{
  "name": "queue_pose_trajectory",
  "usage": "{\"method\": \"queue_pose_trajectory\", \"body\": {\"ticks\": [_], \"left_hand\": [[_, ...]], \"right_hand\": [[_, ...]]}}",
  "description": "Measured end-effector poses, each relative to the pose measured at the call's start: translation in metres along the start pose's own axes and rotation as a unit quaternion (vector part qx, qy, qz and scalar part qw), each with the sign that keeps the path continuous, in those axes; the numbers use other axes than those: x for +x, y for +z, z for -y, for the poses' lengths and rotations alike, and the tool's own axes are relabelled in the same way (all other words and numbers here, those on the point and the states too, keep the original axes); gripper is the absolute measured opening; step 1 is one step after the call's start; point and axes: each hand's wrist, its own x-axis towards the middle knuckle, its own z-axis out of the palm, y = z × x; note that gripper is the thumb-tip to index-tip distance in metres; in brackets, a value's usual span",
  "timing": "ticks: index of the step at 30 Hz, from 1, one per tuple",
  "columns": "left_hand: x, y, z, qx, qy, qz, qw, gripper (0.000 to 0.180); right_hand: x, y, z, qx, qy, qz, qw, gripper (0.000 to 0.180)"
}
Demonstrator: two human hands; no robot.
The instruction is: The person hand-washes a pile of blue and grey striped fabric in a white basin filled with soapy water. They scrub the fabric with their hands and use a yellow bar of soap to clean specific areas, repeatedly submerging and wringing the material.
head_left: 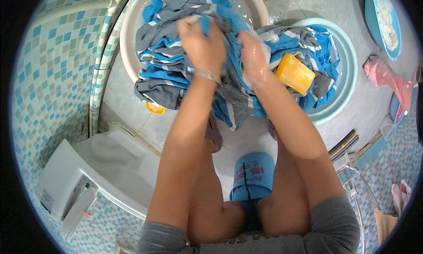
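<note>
Scrubbing step: left hand (pixel 202 44) and right hand (pixel 253 55) both clenched on wet blue-grey striped cloth (pixel 176 64) over white basin (pixel 128 38). Next likely needs regrip, fresh section.

Blue, grey and white striped cloth (pixel 176 64); white basin (pixel 128 38); pale teal basin (pixel 343 91); yellow soap bar (pixel 294 73); blue-white mosaic wall tiles (pixel 53 73).

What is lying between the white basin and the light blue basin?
In the head view, the striped blue-grey cloth bridges the white basin and light blue basin; both hands grip it there.
</note>
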Motion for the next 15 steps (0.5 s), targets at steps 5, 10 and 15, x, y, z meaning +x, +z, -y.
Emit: {"method": "queue_pose_trajectory", "body": {"ticks": [5, 10, 15], "left_hand": [[0.002, 0.008, -0.007, -0.176, 0.104, -0.086, 0.975, 0.044], [-0.031, -0.008, -0.036, 0.038, 0.129, 0.038, 0.99, 0.031], [0.035, -0.012, 0.031, -0.048, 0.004, -0.073, 0.996, 0.036]], "right_hand": [[-0.007, 0.014, 0.014, 0.106, 0.002, -0.041, 0.994, 0.022], [0.004, -0.006, -0.001, -0.369, -0.245, 0.043, 0.895, 0.031], [-0.022, 0.03, -0.008, -0.11, -0.03, -0.011, 0.993, 0.033]]}}
